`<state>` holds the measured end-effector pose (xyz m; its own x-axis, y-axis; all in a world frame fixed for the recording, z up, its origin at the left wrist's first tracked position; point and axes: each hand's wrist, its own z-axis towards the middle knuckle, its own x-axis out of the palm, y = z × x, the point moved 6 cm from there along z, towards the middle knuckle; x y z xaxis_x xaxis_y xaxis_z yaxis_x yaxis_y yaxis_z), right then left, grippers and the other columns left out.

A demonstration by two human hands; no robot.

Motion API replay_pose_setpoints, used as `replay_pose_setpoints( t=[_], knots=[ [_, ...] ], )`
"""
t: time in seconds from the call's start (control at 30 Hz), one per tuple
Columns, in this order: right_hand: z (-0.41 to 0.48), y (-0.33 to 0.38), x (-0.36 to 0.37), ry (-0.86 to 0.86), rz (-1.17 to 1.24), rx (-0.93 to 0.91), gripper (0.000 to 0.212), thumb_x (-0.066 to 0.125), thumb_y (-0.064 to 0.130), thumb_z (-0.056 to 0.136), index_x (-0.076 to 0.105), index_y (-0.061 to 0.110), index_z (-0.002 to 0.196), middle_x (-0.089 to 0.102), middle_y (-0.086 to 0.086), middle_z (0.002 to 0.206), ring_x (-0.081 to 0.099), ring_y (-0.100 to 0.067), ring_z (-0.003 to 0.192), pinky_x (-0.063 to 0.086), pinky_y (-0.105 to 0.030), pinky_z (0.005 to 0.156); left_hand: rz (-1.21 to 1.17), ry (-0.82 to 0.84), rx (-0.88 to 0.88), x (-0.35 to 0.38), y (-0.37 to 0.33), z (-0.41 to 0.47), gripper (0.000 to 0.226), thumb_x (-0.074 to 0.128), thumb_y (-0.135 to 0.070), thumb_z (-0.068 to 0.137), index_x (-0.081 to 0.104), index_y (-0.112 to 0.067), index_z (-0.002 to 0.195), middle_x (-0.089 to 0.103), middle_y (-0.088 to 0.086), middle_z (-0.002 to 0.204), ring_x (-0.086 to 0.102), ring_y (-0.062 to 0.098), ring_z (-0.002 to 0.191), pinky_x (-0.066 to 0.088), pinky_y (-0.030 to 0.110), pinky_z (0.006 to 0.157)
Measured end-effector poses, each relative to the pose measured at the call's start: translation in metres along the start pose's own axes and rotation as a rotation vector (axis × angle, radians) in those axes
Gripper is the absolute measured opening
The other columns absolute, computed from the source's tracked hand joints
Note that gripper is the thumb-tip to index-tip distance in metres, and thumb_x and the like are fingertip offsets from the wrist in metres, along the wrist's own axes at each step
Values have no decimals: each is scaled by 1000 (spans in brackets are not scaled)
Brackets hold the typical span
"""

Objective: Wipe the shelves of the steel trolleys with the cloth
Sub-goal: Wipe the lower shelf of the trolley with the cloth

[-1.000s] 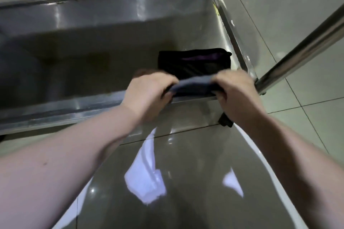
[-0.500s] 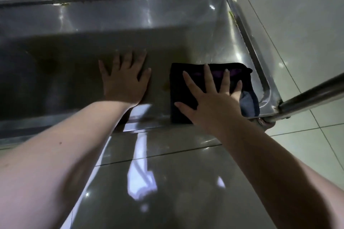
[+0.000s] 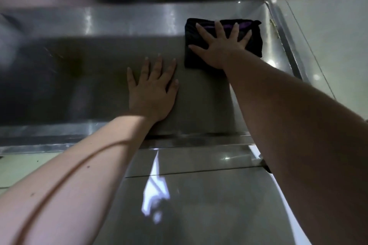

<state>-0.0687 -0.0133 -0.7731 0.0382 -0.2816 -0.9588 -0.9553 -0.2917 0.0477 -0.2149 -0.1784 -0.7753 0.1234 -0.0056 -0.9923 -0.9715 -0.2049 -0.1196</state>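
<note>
A person's right hand [image 3: 223, 45] presses flat, fingers spread straight, on a folded black cloth [image 3: 253, 45] with a purple stripe, at the far right corner of a steel trolley shelf [image 3: 99, 61]. The left hand [image 3: 152, 91] lies flat beside it on the bare steel, fingers straight, holding nothing. Glossy floor tiles [image 3: 199, 205] lie below.

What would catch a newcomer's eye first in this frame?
The right hand spread flat on a dark folded cloth near the far right corner of the steel shelf. Then the left hand, flat on bare steel beside the cloth, and a bright reflection on the floor in front.
</note>
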Motion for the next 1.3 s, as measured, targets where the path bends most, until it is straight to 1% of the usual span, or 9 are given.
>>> replay_pose_setpoints(
  t=[0.2,0.37,0.5,0.6,0.73,0.87,1.0,1.13,1.3],
  knots=[
    [-95,-16,22,-76,3,-81,77,4,90,72,-13,62,142,-7,6,164,-11,-43,147,-9,-69,110,7,-9,-2,2,-3,3,54,16,-51,100,3,-47,152,-1,-7,165,-4,25,151,-6,63,115],
    [-189,-2,52,-104,-36,-153,75,-3,86,72,-19,61,141,-8,4,164,-9,-44,146,-8,-70,110,8,-32,5,1,-5,0,53,17,-50,101,5,-47,152,1,-6,165,-2,26,151,-5,64,114],
    [-190,-10,48,-104,-18,-173,73,5,86,73,-16,65,140,-12,10,163,-12,-40,147,-8,-67,112,-7,-24,-11,-3,-3,-3,53,19,-52,100,7,-49,152,4,-7,165,-2,24,151,-4,62,116],
    [-187,-52,41,-84,-1,-108,74,15,88,73,-11,68,139,-11,13,163,-10,-37,148,-5,-62,116,-16,-7,-10,-4,-2,-3,53,19,-53,100,6,-50,152,0,-9,165,-4,23,151,-4,62,116],
    [-200,-91,42,-48,-6,-33,73,9,92,70,-16,71,135,-11,14,163,-10,-34,148,-4,-57,117,-4,-9,-6,-3,-1,1,54,17,-54,99,4,-50,151,-1,-9,164,-4,24,151,-4,62,116],
    [-167,-87,36,-82,22,-14,75,10,91,68,-12,71,136,-6,12,164,-7,-40,148,-6,-60,115,15,-11,-3,-2,-4,1,54,17,-54,100,4,-49,152,-1,-7,165,-4,25,151,-4,62,116],
    [-82,-94,12,-95,0,-30,74,19,89,78,-3,63,144,-2,8,165,-6,-40,148,-4,-63,115,-3,-15,-1,-1,-1,0,54,19,-54,100,6,-49,152,0,-7,165,-2,24,151,-4,61,116],
    [-7,-103,-8,-45,-2,48,73,22,85,83,1,59,147,-3,8,165,-5,-39,148,-7,-61,116,-1,-46,-2,-2,-2,0,54,21,-55,100,7,-49,152,5,-6,165,1,24,151,-3,61,116],
    [4,-104,-11,-44,-16,42,75,20,85,83,1,55,149,-2,6,165,-5,-40,148,-7,-61,116,11,-36,-6,-1,-3,4,54,19,-55,100,6,-49,152,9,-6,164,1,24,151,-3,61,116]
  ],
)
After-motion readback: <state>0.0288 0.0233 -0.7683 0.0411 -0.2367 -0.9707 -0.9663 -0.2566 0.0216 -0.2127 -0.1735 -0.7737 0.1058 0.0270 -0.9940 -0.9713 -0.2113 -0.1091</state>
